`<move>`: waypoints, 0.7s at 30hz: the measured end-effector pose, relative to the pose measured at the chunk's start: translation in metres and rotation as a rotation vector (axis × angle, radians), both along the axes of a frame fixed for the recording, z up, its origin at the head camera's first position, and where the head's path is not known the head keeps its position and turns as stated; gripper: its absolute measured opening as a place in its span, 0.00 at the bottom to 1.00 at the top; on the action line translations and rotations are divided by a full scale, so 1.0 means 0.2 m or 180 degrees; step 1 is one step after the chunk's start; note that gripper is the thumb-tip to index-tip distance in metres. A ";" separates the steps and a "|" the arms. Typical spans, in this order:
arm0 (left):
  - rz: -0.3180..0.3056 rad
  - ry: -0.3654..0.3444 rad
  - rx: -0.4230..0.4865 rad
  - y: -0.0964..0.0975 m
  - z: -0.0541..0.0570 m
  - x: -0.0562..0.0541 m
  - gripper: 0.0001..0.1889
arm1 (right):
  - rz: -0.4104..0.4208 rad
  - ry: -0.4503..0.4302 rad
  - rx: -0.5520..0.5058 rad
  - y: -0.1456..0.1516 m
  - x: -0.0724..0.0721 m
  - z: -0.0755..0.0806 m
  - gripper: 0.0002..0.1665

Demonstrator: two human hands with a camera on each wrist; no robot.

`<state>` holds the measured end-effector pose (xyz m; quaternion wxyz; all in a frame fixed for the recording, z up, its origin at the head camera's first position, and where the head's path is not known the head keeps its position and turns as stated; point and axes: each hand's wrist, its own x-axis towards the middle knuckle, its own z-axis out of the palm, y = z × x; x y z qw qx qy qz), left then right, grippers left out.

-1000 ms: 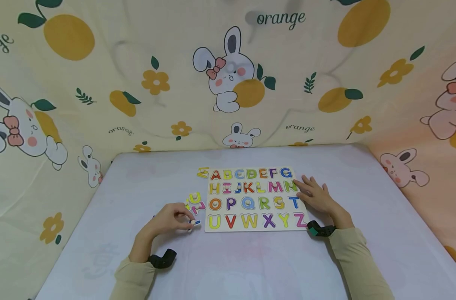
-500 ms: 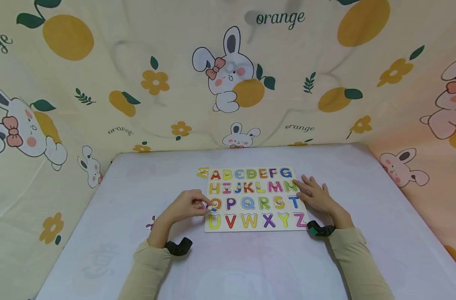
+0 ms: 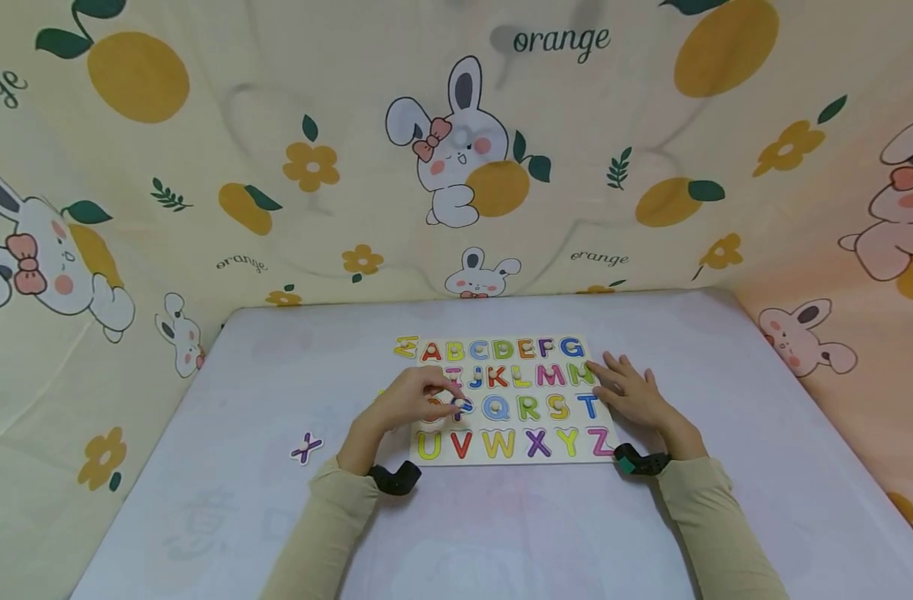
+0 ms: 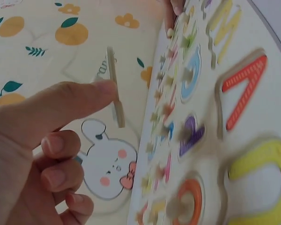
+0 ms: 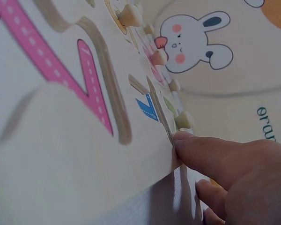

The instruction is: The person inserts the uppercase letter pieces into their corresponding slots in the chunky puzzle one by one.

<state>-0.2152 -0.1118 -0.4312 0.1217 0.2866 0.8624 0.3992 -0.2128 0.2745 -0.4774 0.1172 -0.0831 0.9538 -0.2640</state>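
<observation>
My left hand is over the left part of the wooden alphabet board and pinches a blue letter piece between thumb and finger. In the left wrist view that piece appears edge-on above the board, so its letter cannot be read. The other fingers are curled below. My right hand rests at the board's right edge with its fingers extended, near the N and T. In the right wrist view a fingertip touches the board's rim. The T place and bottom-row letters show no knobs.
A purple X piece lies on the white table left of the board. A yellow letter piece sits by the board's upper left corner. Another yellow piece is mostly hidden behind my left hand. A patterned cloth hangs behind the table.
My left hand has carried the blue letter piece from the table left of the board rightward, over the board. The purple X piece has come into view. My right hand stays put.
</observation>
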 end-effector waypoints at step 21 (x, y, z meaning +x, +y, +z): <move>-0.0335 0.0115 0.0075 0.31 -0.06 -0.06 0.09 | -0.0013 0.0054 -0.0009 0.00 0.01 0.00 0.35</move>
